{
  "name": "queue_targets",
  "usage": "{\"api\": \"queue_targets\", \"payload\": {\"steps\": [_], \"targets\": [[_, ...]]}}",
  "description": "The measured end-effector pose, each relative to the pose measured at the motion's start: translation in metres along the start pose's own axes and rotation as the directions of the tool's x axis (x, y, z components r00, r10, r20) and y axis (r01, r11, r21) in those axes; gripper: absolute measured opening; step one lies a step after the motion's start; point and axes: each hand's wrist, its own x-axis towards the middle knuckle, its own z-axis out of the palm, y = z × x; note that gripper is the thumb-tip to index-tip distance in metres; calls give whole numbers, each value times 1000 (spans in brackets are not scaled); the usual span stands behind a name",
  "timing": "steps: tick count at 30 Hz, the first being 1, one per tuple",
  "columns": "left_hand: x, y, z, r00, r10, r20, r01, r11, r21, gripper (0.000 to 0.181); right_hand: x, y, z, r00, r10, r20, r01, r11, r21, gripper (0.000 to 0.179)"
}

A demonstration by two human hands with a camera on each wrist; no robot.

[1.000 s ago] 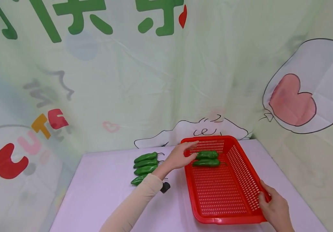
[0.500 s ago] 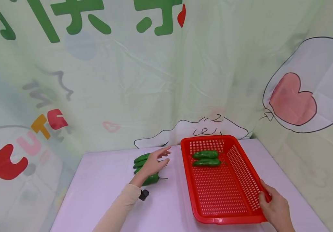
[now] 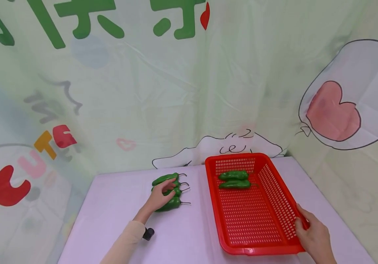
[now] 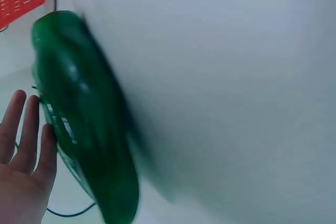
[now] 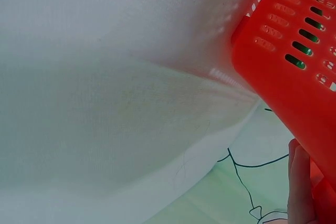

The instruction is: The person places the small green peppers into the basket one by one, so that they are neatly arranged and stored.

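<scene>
Several long green peppers lie side by side on the table, stems toward the right, including the far pepper (image 3: 164,179) and the near pepper (image 3: 171,204). My left hand (image 3: 158,195) is over the middle of this row, its fingers extended and holding nothing. In the left wrist view its straight fingers (image 4: 30,135) are beside a large glossy pepper (image 4: 84,103). With my right hand (image 3: 315,234) I grip the right rim of a red perforated plastic basket (image 3: 213,209). Two green peppers, one of them the nearer pepper (image 3: 235,184), lie inside at its far end.
A pale lilac cloth covers the table (image 3: 110,220). Behind it and at both sides hangs a printed curtain (image 3: 162,91) with letters and cartoon shapes. A small black device (image 3: 148,234) sits at the left wrist. The basket takes up the table's right side.
My left hand has moved left from over the basket to the pepper row, leaving the two peppers inside in plain view. The right hand keeps its grip on the rim.
</scene>
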Motion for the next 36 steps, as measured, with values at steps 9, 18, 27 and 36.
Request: {"api": "queue_targets", "payload": {"steps": [9, 18, 27, 36], "targets": [[-14, -10, 0, 998, -32, -53, 37, 995, 92, 45, 1, -2, -1, 1000, 4, -4, -4, 1000, 2, 46], [-26, -13, -2, 999, -5, -52, 12, 991, 132, 41, 0, -5, -2, 1000, 12, 9, -12, 1000, -4, 47], [-33, -17, 2, 998, 44, -44, -37, 988, 149, 39, -1, -5, -2, 999, 27, 19, -28, 1000, 3, 47], [-44, -15, 1, 998, 26, 60, -38, 977, 209, 46, -2, -4, 0, 1000, 29, 6, -29, 999, 14, 47]]}}
